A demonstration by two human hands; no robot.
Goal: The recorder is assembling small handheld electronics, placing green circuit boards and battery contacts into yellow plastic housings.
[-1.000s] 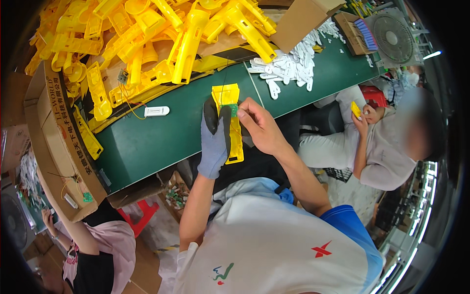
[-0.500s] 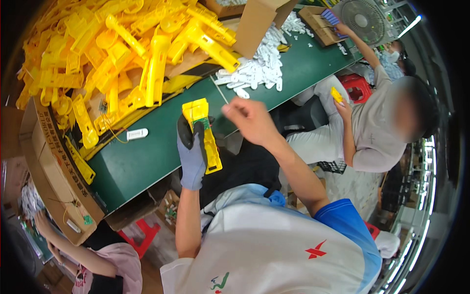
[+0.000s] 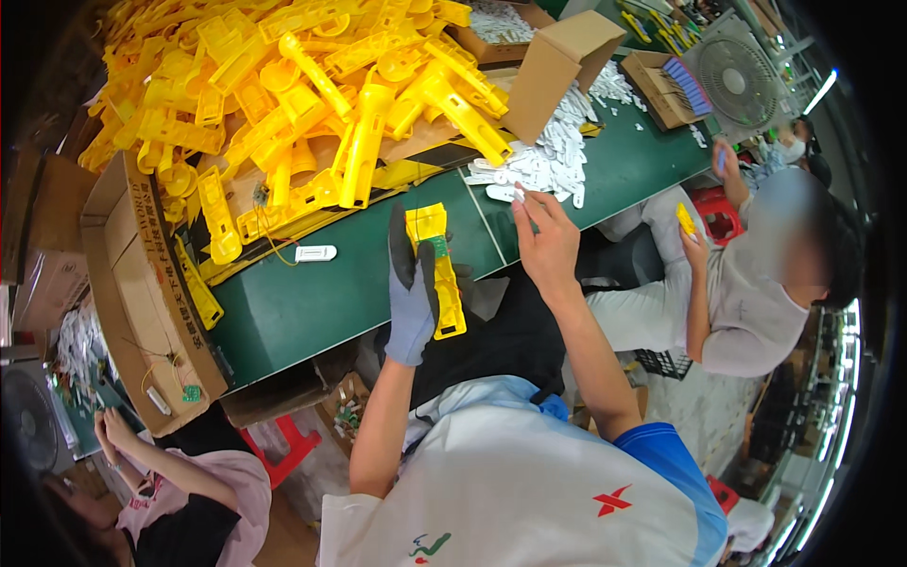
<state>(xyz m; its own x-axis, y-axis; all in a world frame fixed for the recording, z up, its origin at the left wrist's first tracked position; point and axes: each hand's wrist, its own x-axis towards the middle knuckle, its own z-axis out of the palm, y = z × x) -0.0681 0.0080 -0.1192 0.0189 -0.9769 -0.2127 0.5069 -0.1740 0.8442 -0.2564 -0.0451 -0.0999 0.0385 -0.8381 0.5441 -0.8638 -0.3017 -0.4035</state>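
My left hand [image 3: 412, 298], in a grey glove with black fingers, grips a long yellow plastic housing [image 3: 452, 317] above the table's near edge. A small green circuit board [image 3: 437, 247] sits inside the housing near its wide end. My bare right hand [image 3: 550, 241] reaches to the near side of a heap of white plastic pieces [image 3: 548, 163]. Its thumb and index fingertips pinch the end of one oblong white piece [image 3: 501, 193]. That piece still lies at the heap's edge.
A big pile of yellow housings [image 3: 255, 104] covers the table's far left. A white oblong part [image 3: 316, 253] with a wire lies on the green table [image 3: 283, 312]. Cardboard boxes [image 3: 557, 66] stand behind and at left. Co-workers sit at right [image 3: 756, 274] and lower left [image 3: 203, 472].
My right hand has moved forward to the white heap and closed its fingertips on a piece. My left hand keeps the housing. The co-worker's hand at right has left the box, holding something purplish.
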